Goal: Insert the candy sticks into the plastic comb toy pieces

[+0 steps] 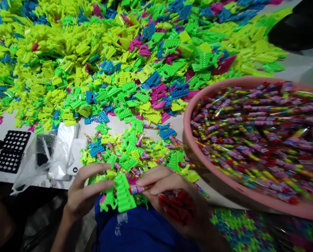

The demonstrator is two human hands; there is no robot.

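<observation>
My left hand (84,190) has its fingertips at the edge of a bright green plastic toy piece (125,194) with ridged steps and a small figure at its side. The thumb is hidden, but the piece appears held between the fingers. My right hand (169,185) pinches one slim tube (137,189) with a pink-purple label, its end against the green piece. A bundle of similar tubes with red ends (177,206) is clasped in the same palm. Just beyond both hands lies a small mixed heap of toy pieces (130,157) and tubes.
A large pink basin (189,129) full of wrapped tubes stands at the right. A huge pile of yellow, green, blue and pink toy pieces (93,52) covers the back. Clear plastic bags (63,150) and a black perforated tray (12,151) lie on the left.
</observation>
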